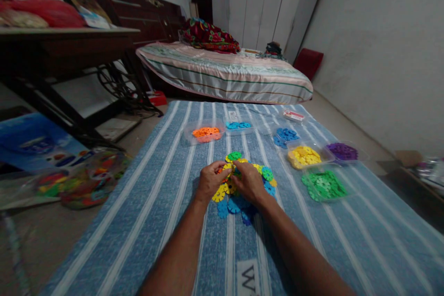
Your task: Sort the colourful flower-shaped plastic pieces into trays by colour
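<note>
A cluster of notched plastic snowflake discs [219, 193] in yellow, blue, green and orange lies on the striped cloth under my hands. My left hand [210, 180] has its fingers closed on the cluster's upper left edge, by yellow and orange discs. From the right, my right hand [250, 182] reaches over the cluster, thumb and fingers pinched on discs close to the left fingertips. Which single disc each hand grips is partly hidden by the fingers. Blue discs [236, 204] stick out below the hands, and a green disc [268, 174] shows at the right.
Clear tubs hold orange discs [206, 134], light blue discs [238, 126], dark blue discs [286, 137], yellow discs [304, 156], purple discs [342, 151] and green discs [323, 186]. Beyond the striped cloth [163, 185] stands a bed [222, 71]; a sewing table [69, 37] is at left.
</note>
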`<control>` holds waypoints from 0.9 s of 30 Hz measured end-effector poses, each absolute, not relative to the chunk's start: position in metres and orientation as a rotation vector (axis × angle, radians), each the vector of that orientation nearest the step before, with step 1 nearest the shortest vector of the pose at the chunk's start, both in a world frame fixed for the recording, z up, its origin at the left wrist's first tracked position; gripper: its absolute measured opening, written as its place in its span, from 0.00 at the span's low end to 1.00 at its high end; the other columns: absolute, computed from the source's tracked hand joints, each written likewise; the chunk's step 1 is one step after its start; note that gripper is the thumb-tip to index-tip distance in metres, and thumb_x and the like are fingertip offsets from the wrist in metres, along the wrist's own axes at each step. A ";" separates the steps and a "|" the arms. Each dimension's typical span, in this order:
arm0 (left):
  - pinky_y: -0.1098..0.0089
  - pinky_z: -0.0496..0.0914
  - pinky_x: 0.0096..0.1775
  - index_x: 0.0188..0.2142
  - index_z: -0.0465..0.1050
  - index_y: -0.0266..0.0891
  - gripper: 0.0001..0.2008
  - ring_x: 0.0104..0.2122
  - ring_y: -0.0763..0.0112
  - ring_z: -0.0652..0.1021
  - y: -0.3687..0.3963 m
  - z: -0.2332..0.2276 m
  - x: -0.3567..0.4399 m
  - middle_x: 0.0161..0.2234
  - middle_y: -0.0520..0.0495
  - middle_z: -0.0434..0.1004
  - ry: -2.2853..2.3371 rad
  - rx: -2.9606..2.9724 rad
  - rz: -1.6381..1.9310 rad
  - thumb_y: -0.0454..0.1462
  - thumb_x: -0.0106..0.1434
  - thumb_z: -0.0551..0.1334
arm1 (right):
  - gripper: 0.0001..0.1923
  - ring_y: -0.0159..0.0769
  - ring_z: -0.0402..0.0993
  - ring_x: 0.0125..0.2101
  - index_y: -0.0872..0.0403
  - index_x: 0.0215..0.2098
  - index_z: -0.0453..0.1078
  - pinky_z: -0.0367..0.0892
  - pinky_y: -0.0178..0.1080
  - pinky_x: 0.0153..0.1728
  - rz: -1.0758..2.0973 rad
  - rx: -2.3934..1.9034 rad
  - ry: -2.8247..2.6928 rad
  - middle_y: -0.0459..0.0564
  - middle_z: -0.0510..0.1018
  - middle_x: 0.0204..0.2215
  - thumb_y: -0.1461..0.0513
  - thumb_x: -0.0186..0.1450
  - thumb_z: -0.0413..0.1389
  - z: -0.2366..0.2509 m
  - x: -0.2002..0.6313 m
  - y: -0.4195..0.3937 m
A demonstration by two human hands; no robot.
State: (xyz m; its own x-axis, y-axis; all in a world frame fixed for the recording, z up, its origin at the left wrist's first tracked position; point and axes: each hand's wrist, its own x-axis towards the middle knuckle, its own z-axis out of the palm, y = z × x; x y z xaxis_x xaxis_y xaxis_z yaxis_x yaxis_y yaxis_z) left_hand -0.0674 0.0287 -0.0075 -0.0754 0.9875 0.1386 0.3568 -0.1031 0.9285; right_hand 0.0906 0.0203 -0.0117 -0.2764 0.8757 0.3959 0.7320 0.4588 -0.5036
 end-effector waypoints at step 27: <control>0.70 0.71 0.37 0.34 0.79 0.39 0.12 0.32 0.67 0.78 0.033 -0.015 -0.069 0.30 0.51 0.80 1.451 1.614 1.076 0.41 0.51 0.64 | 0.16 0.40 0.75 0.31 0.52 0.29 0.74 0.68 0.41 0.37 0.212 -1.489 -1.521 0.51 0.80 0.29 0.50 0.60 0.54 0.027 0.194 0.032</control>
State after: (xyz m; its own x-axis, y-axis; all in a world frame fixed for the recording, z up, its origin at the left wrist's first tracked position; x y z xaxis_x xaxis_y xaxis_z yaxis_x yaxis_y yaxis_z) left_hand -0.0690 0.0332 -0.0151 0.0257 0.9919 0.1242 0.4065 -0.1239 0.9052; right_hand 0.1939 0.0318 0.0271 0.2072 0.8450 0.4931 0.6777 0.2395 -0.6952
